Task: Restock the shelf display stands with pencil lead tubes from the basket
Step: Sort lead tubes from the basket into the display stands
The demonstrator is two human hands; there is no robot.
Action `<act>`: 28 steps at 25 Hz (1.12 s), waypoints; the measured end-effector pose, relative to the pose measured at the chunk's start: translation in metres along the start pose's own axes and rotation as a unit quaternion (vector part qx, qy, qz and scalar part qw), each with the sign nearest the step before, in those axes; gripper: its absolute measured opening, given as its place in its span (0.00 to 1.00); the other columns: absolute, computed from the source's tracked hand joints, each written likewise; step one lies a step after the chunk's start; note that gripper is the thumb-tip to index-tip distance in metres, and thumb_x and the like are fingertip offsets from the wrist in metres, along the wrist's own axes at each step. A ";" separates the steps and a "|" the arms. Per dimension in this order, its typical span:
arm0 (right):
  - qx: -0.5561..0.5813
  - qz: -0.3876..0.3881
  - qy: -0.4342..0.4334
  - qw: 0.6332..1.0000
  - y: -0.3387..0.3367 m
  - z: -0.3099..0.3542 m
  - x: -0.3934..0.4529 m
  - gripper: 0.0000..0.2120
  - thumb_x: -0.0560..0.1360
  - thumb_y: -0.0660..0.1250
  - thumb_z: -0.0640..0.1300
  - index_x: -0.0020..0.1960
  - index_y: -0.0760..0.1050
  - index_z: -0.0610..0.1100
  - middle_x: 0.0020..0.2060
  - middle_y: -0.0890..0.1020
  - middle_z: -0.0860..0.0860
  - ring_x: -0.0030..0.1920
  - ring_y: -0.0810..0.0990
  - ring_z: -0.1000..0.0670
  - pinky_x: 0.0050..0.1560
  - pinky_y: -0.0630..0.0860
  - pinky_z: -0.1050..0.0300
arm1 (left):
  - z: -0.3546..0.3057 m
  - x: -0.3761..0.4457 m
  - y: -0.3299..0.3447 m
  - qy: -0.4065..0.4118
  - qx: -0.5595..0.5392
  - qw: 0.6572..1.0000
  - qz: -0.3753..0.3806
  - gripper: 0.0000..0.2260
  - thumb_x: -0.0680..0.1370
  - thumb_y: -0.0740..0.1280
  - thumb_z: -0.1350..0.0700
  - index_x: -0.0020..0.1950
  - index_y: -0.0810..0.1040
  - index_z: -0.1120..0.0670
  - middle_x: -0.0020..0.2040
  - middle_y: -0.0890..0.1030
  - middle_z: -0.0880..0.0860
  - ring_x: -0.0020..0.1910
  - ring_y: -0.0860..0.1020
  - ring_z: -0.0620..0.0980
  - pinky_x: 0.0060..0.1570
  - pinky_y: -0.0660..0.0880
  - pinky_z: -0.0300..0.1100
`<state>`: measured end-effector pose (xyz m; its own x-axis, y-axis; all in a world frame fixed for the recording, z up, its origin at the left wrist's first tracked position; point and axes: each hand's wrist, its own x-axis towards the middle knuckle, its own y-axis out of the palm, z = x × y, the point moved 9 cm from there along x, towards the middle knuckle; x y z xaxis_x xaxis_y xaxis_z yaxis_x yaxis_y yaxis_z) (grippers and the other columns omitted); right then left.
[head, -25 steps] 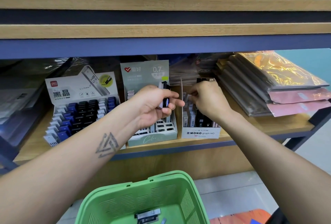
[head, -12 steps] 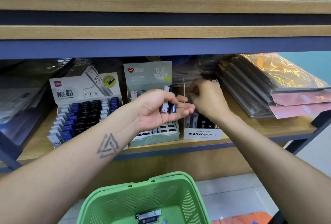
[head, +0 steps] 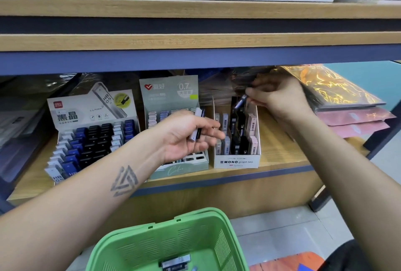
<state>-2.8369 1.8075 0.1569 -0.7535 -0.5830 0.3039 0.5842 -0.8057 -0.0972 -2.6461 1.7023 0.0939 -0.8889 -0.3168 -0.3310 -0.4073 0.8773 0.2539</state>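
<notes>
Two lead tubes (head: 198, 124) are held in the half-curled left hand (head: 186, 135); one tube (head: 239, 102) is pinched by the right hand (head: 280, 99) above the MONO stand (head: 237, 161).

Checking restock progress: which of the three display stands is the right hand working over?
The white MONO stand, rightmost of three; the right hand pinches a tube above it.

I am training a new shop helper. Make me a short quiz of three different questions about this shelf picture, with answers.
1. True or false: the green basket is empty.
2. Which stand does the right hand hold a tube over? A) MONO stand B) blue-and-black stand
3. Fill in: the left hand holds spare ____.

Key: 1 false, packs still lie in it; 2 A; 3 tubes.
</notes>
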 end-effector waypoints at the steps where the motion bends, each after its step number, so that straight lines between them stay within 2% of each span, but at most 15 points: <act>1: -0.053 -0.028 -0.029 0.998 -0.014 0.003 0.004 0.10 0.70 0.78 0.34 0.47 0.82 0.45 0.41 0.86 0.47 0.44 0.87 0.46 0.46 0.84 0.52 | -0.001 0.001 0.000 0.010 0.012 1.000 -0.009 0.15 0.80 0.64 0.66 0.65 0.74 0.69 0.39 0.82 0.58 0.27 0.75 0.47 0.20 0.67 0.34; 3: -0.131 -0.044 -0.072 0.988 -0.022 0.008 0.009 0.11 0.71 0.77 0.36 0.46 0.82 0.51 0.43 0.87 0.50 0.46 0.87 0.47 0.51 0.84 0.45 | -0.005 0.005 0.002 0.024 0.010 1.000 -0.010 0.14 0.80 0.62 0.66 0.65 0.73 0.69 0.35 0.76 0.55 0.24 0.66 0.44 0.19 0.55 0.33; 6: -0.215 -0.035 -0.124 0.968 -0.015 0.014 0.017 0.13 0.73 0.75 0.38 0.43 0.81 0.57 0.43 0.86 0.53 0.46 0.86 0.50 0.54 0.83 0.44 | -0.012 0.012 0.005 0.037 0.002 0.999 -0.007 0.14 0.81 0.61 0.66 0.65 0.73 0.68 0.35 0.75 0.53 0.24 0.64 0.43 0.21 0.53 0.34; 8: -0.229 -0.031 -0.136 0.963 -0.011 0.014 0.024 0.11 0.74 0.74 0.37 0.47 0.82 0.54 0.44 0.86 0.52 0.46 0.85 0.50 0.54 0.83 0.45 | -0.013 0.016 0.005 0.037 -0.004 0.999 -0.004 0.14 0.81 0.61 0.66 0.65 0.74 0.68 0.35 0.75 0.54 0.24 0.64 0.43 0.21 0.53 0.34; 10: -0.222 -0.025 -0.141 0.964 -0.007 0.016 0.028 0.09 0.75 0.74 0.38 0.50 0.82 0.51 0.44 0.85 0.52 0.45 0.85 0.52 0.52 0.83 0.50 | -0.013 0.019 0.004 0.036 -0.006 0.999 -0.002 0.13 0.81 0.61 0.66 0.65 0.74 0.68 0.35 0.74 0.54 0.24 0.64 0.43 0.20 0.54 0.34; 14: -0.277 -0.006 -0.161 0.947 0.010 0.017 0.034 0.07 0.75 0.74 0.38 0.50 0.83 0.49 0.42 0.85 0.54 0.40 0.83 0.63 0.43 0.77 0.71 | -0.014 0.022 -0.001 0.038 -0.015 0.999 -0.005 0.13 0.81 0.59 0.66 0.65 0.74 0.68 0.35 0.74 0.54 0.24 0.64 0.43 0.19 0.54 0.33; 15: -0.298 -0.007 -0.164 0.940 0.013 0.016 0.035 0.06 0.75 0.74 0.38 0.50 0.84 0.47 0.43 0.85 0.53 0.41 0.83 0.62 0.43 0.76 0.71 | -0.013 0.022 -0.002 0.039 -0.017 0.999 -0.006 0.14 0.81 0.59 0.67 0.65 0.73 0.68 0.35 0.74 0.54 0.24 0.64 0.44 0.18 0.54 0.33; 18: -0.366 0.000 -0.186 0.912 0.025 0.015 0.035 0.06 0.75 0.73 0.38 0.51 0.85 0.43 0.46 0.86 0.49 0.46 0.83 0.52 0.49 0.78 0.60 | -0.013 0.021 -0.002 0.041 -0.014 0.999 -0.006 0.14 0.81 0.58 0.68 0.65 0.73 0.69 0.35 0.75 0.55 0.24 0.64 0.44 0.18 0.54 0.33; 21: -0.412 0.017 -0.188 0.891 0.035 0.006 0.034 0.05 0.75 0.74 0.38 0.50 0.84 0.43 0.47 0.86 0.47 0.47 0.83 0.48 0.52 0.79 0.55 | -0.013 0.020 -0.001 0.045 -0.010 0.999 -0.004 0.14 0.81 0.58 0.68 0.65 0.73 0.69 0.35 0.75 0.55 0.25 0.64 0.44 0.19 0.54 0.34; 25: -0.466 0.006 -0.197 0.862 0.043 -0.004 0.033 0.03 0.75 0.73 0.40 0.48 0.85 0.45 0.47 0.86 0.48 0.48 0.84 0.47 0.46 0.74 0.60 | -0.014 0.019 -0.003 0.047 -0.008 0.999 -0.007 0.14 0.81 0.58 0.68 0.65 0.73 0.69 0.35 0.75 0.56 0.24 0.64 0.45 0.20 0.54 0.34; 28: -0.504 -0.006 -0.216 0.836 0.048 -0.006 0.031 0.03 0.76 0.72 0.40 0.46 0.84 0.46 0.45 0.86 0.49 0.48 0.83 0.46 0.50 0.76 0.55 | -0.014 0.018 -0.003 0.046 -0.005 0.999 -0.006 0.14 0.81 0.59 0.68 0.65 0.73 0.69 0.35 0.75 0.55 0.25 0.64 0.45 0.20 0.54 0.34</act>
<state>-2.8343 1.7503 0.1559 -0.4501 -0.6579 0.6038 -0.1388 -0.6164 -0.7751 -2.6639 1.6886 0.0993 -0.8996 -0.3587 -0.2490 -0.4188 0.8702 0.2595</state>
